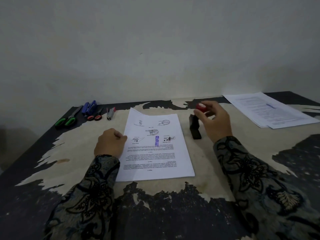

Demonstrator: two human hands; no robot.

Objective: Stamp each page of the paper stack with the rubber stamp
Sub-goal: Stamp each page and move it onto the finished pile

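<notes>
A stack of printed white pages [156,160] lies in the middle of the table, text upside down to me, its top page bearing a blue "APPROVED" mark [157,141]. My left hand [110,143] pinches the stack's left edge with curled fingers. To the right of the stack stands the rubber stamp [195,126], a black block with a red knob on top. My right hand [213,121] grips that red knob, the stamp's base resting on the table beside the paper.
A second pile of stamped pages [270,110] lies at the far right by the wall. At the far left sit green-handled scissors [66,119], a blue stapler [89,106], red-handled scissors [96,116] and a staple remover [110,114]. The table [69,153] has a peeling dark surface.
</notes>
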